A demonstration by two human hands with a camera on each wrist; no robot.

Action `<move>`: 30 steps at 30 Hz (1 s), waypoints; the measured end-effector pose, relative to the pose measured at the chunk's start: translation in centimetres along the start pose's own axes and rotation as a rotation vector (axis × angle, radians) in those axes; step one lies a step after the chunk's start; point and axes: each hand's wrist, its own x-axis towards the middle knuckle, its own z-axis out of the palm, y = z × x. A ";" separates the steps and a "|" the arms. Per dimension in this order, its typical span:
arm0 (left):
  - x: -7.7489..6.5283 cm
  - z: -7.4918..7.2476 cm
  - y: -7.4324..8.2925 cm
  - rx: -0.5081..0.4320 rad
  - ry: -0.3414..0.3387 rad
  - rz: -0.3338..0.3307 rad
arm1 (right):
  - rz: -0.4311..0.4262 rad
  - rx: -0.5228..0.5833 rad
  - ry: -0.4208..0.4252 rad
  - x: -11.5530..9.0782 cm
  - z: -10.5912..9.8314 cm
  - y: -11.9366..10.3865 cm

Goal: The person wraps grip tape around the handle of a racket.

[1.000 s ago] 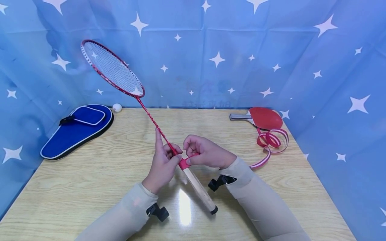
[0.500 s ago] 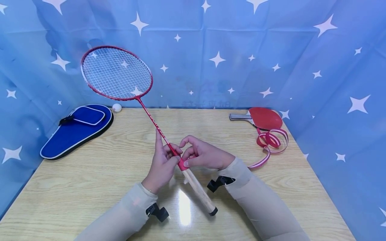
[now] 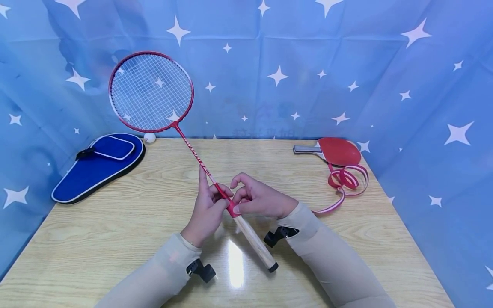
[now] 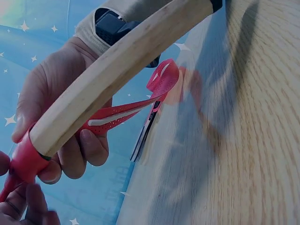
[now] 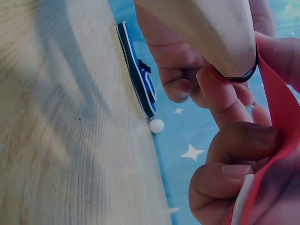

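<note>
Slanting over the tabletop [image 3: 104, 239], a racket [image 3: 189, 145] points its head [image 3: 151, 92] up, forward and left, the long axis running back down rightward to the black-capped wooden handle [image 3: 254, 241]; the left hand's grip [image 3: 206, 212] is closed on the racket just above the handle, while the right hand's grip [image 3: 265, 197], fingers curled, pinches red tape [image 4: 110, 114] beside the handle's upper end

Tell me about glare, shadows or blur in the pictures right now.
Head view: a bright glare patch on the wooden table, left of the badminton racket handle; left wrist view: dim, with dark shadows across the table, left hand somewhat blurred near the bottom-left corner; right wrist view: soft-edged shadows on the table.
</note>
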 end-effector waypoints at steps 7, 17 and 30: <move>0.0 -0.1 0.0 0.049 0.004 -0.029 | -0.020 -0.030 0.021 0.0 0.2 0.1; 0.2 -0.2 -0.1 0.094 -0.010 -0.050 | -0.017 -0.122 0.057 0.0 0.4 -0.2; 0.2 -0.4 -0.1 0.056 -0.003 -0.048 | -0.003 -0.060 -0.044 -0.2 -0.7 -0.3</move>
